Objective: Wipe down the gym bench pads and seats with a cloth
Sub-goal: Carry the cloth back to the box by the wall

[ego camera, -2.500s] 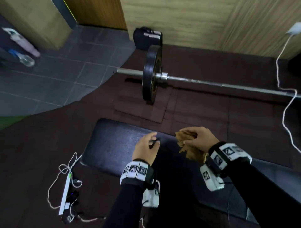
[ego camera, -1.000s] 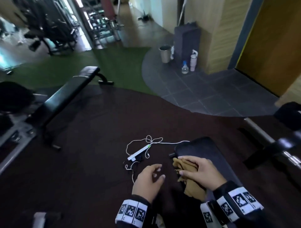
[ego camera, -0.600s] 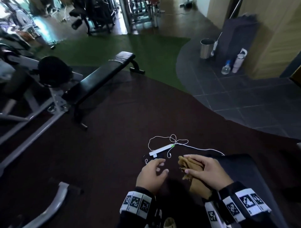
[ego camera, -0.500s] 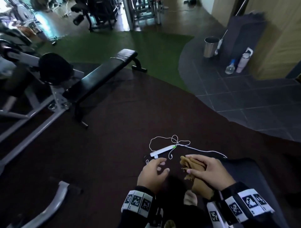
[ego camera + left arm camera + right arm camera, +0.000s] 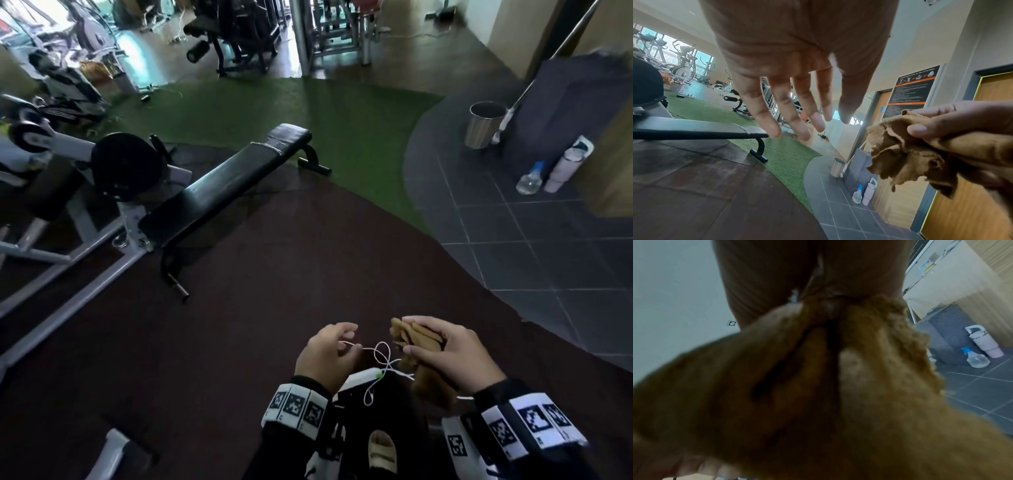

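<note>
Ahead, a bunched tan cloth (image 5: 416,339) is grasped in the right hand (image 5: 452,353), one tail hanging below the wrist. Nothing is held by the left hand (image 5: 325,356), its fingers (image 5: 795,113) loosely spread, just beside the cloth. A black bench pad (image 5: 222,192) is seen well apart, up and left, its far end reaching the green turf (image 5: 342,120). Between the hands and pad, dark rubber floor (image 5: 257,291) lies open. A white cable (image 5: 382,356) is looped on the floor below the hands.
</note>
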The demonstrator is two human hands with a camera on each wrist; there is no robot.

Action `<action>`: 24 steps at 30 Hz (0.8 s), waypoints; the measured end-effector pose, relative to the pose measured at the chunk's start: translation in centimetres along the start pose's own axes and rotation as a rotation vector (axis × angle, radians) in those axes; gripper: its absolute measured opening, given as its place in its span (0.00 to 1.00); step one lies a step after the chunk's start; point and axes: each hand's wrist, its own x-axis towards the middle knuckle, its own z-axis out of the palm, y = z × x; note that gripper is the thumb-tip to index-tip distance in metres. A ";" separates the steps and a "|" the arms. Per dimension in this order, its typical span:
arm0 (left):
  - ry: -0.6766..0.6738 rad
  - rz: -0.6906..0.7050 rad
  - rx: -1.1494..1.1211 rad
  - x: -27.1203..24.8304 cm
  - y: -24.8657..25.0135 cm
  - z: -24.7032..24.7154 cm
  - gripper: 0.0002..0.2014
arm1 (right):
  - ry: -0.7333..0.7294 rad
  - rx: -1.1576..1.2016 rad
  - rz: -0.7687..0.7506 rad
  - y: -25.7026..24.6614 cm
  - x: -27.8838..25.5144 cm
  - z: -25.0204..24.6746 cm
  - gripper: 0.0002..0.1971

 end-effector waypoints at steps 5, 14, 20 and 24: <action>0.010 0.020 0.003 6.4 1.7 -1.0 0.16 | -0.031 0.026 0.013 -0.5 5.8 -1.4 0.22; -0.045 0.036 -0.021 20.2 1.6 -4.8 0.16 | 0.023 -0.006 0.024 -1.9 18.3 -1.6 0.22; -0.135 0.077 0.036 32.4 -0.6 -9.8 0.17 | 0.100 -0.004 0.055 -3.5 30.5 0.7 0.22; -0.194 0.129 0.093 40.0 -1.6 -14.5 0.17 | 0.142 0.007 0.131 -5.1 37.7 2.2 0.23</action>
